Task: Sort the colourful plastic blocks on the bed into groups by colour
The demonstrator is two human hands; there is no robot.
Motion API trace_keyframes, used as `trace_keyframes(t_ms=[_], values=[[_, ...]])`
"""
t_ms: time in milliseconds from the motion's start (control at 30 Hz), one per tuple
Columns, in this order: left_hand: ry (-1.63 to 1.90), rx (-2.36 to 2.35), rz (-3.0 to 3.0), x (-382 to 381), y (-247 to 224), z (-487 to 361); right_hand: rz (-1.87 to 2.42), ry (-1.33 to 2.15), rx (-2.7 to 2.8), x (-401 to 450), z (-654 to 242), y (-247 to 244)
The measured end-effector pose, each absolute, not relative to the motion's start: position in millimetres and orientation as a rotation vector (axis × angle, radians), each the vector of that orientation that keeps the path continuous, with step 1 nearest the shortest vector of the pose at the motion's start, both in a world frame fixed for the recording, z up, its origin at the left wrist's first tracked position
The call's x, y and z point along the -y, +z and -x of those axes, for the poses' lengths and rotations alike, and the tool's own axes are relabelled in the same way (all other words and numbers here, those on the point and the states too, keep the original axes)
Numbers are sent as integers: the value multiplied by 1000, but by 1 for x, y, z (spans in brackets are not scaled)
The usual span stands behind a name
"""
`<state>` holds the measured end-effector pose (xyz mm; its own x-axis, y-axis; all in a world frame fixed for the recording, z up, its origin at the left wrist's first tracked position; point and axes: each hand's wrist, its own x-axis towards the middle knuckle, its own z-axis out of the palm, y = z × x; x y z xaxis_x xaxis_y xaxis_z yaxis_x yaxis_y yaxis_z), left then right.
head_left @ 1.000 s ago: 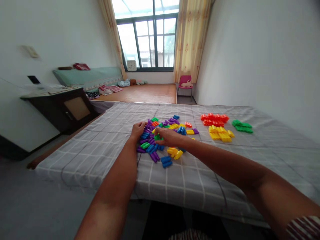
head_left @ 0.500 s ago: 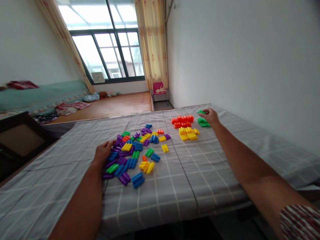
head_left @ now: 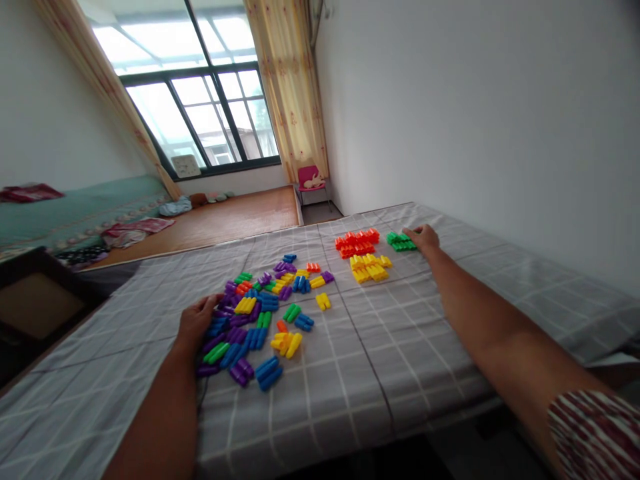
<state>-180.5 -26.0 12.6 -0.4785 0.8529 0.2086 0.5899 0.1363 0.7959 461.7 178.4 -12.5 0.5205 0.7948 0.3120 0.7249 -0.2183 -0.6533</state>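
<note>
Off to the left, my left hand rests against the edge of a mixed pile of plastic building blocks in purple, blue, green, yellow and orange. Its fingers reach out to the blocks and appear to hold none. Farther away on the right, my right hand has thumb and fingers pinched at the right end of a group of green building blocks. The fingertips partly hide the block they grip. Beside that group lie stacked orange-red blocks and, nearer to me, yellow blocks.
A grey checked cloth covers the table. Loose pieces lie right of the pile, among them a yellow block. A white wall stands along the right side. Beyond the table are a pink chair and a wooden platform.
My right hand has lowered the green block from above onto the green group. My left hand stays by the pile. The whole view has shifted and tilted slightly.
</note>
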Motion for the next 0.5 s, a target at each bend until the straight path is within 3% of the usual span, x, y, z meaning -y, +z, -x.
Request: trace_keyframes(t_ms=[500], values=[[1241,-2146,-1438,35,25,167,2092,-26,1314,-181,-446,-15]])
